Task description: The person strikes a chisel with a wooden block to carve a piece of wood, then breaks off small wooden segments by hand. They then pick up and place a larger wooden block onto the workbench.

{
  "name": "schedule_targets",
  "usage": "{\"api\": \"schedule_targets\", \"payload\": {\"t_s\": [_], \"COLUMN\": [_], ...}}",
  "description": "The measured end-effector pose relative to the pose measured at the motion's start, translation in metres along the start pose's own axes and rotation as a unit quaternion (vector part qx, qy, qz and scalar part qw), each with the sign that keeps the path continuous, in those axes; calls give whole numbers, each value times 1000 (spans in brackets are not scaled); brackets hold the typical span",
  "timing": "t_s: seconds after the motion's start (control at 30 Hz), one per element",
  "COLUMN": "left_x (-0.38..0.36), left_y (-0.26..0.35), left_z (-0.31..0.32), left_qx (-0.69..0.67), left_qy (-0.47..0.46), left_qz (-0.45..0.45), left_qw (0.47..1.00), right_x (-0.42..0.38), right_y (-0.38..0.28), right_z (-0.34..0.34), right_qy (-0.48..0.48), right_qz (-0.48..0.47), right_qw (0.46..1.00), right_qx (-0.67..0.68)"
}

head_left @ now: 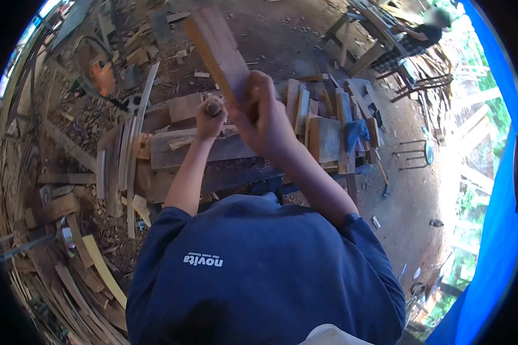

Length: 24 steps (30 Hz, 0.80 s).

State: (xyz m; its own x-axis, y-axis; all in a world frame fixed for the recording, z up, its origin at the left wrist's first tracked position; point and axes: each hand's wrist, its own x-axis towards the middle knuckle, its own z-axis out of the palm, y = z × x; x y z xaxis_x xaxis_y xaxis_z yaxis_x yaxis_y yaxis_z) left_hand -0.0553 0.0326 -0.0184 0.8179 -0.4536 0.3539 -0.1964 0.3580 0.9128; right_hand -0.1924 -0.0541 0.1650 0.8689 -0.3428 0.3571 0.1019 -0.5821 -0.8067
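Note:
A long flat wooden board (217,52) slants up and to the left, its lower end in my right hand (265,118), whose fingers wrap round its edge. Beside it on the left, my left hand (210,119) is closed round a dark round-ended handle (213,108); the rest of that tool is hidden. Both hands are above a wooden bench (213,150) with a thick beam on it, and the left hand is close to the lower part of the board.
Wood blocks (324,140) and a blue cloth (356,133) lie on the bench's right. Long strips (126,152) lean at the left. A seated person (425,35) is at the upper right, near a stool (427,153). Scraps litter the ground.

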Motion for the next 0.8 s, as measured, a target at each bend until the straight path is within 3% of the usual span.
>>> {"api": "schedule_targets", "payload": {"t_s": [0.1, 0.17, 0.2, 0.27, 0.6, 0.7, 0.8], "left_x": [-1, -3, -4, -4, -6, -3, -2], "left_y": [-11, -15, -12, -9, -5, -9, -25], "left_z": [-2, -1, -4, -8, -3, -2, -14], "left_qx": [-40, -76, -77, -89, -31, -75, -59], "left_qy": [-11, 21, 19, -59, -37, 5, -19], "left_qz": [-10, -21, -19, -30, -10, 12, -57], "left_qw": [999, 997, 997, 994, 999, 997, 996], "right_x": [1, -1, -2, 2, 29, 43, 53], "right_y": [1, 4, 5, 2, -9, -10, -19], "right_z": [3, 3, 2, -1, -12, -18, -25], "right_qy": [-3, -185, -224, -239, -333, -315, -280], "right_qz": [-1, 123, 168, 161, 158, 105, 67], "right_qw": [1000, 963, 946, 941, 902, 913, 933], "right_qx": [2, -152, -165, -177, -226, -239, -218]}}
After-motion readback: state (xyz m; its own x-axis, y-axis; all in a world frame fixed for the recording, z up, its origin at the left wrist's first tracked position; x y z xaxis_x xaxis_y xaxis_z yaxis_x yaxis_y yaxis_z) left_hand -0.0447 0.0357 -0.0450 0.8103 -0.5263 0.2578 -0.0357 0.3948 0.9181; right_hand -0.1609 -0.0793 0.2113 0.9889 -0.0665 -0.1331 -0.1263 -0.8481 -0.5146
